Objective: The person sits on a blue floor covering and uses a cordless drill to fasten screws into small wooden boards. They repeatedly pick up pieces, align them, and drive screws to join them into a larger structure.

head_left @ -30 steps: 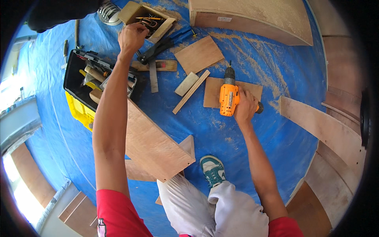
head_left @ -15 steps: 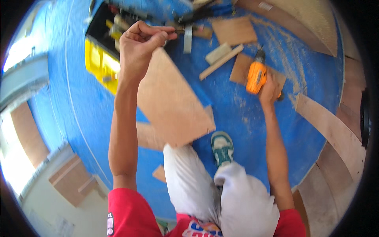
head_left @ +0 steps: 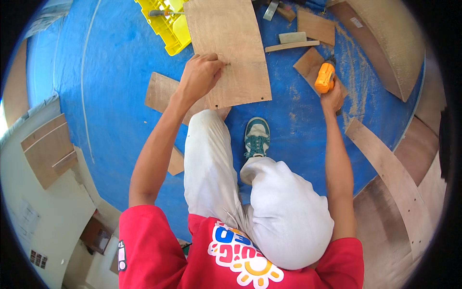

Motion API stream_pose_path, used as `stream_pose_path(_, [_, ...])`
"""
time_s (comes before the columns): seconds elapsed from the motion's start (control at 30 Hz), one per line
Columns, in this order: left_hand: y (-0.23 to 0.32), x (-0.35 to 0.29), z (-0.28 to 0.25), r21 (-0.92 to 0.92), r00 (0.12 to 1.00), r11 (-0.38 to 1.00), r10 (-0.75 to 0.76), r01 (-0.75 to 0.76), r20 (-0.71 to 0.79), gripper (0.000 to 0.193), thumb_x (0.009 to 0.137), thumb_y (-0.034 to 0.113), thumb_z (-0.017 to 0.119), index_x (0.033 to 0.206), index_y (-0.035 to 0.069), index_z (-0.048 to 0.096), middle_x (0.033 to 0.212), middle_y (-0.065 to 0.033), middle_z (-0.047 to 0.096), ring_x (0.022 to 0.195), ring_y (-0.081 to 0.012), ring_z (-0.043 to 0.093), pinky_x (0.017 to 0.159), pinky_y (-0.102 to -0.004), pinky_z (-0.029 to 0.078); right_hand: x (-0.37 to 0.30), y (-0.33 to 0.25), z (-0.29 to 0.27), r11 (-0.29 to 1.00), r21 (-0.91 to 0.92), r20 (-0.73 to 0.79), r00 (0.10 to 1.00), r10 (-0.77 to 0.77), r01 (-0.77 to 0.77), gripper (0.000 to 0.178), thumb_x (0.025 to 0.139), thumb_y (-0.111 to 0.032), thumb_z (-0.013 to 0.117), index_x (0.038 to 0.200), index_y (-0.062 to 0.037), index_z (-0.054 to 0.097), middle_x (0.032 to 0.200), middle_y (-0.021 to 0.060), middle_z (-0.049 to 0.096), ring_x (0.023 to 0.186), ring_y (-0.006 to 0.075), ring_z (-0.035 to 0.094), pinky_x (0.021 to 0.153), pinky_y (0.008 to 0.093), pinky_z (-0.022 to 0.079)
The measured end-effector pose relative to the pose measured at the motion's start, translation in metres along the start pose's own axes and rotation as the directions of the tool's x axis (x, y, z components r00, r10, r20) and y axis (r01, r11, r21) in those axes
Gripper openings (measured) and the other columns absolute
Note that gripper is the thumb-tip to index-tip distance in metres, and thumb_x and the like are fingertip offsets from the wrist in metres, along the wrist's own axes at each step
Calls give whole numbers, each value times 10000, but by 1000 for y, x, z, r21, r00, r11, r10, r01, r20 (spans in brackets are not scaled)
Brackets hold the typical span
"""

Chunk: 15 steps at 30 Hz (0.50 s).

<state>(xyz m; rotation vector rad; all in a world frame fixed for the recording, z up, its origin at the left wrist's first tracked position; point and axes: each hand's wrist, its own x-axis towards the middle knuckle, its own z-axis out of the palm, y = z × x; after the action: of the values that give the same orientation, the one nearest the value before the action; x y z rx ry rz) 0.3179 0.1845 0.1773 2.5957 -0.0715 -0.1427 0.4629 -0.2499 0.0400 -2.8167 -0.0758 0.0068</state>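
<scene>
My left hand is closed in a pinch over a plywood board. A tiny, thin, screw-like piece pokes out from its fingertips; its exact kind is too small to tell. The board has two dark holes along its near edge, close to my left knee. To the right, my right hand is wrapped round the handle of an orange cordless drill. The drill points away from me, above a small wooden offcut.
A yellow toolbox part with a screwdriver on it lies beyond my left hand. Wood strips, a square plywood piece and sawdust lie on the blue floor sheet. Curved plywood panels stand at the right.
My left hand has come down and nearer, from above the toolbox to over the plywood board. The drill in my right hand has shifted slightly away and right. My view has swung too.
</scene>
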Motion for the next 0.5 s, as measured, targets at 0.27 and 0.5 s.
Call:
stream_pose_path(0.27, [29,-43,15,-567,968,797,-251,208,4,169,838,85,809,988,11,783,966,-97,794,883,-166,725,837,-335,556,-138,-54,-133,797,533,477,879,-7,-283,411,929,-309,800,1204,-40,656,921,42,688,793,156,650,723,315,546])
stream_pose_path(0.5, [32,-70,67,-513,978,844,-207,159,-37,184,891,124,800,1036,11,791,934,-81,788,894,-163,719,831,-312,565,-197,-110,-193,643,673,633,735,-244,-365,403,942,-320,786,1180,-27,648,893,43,669,785,122,632,727,280,545])
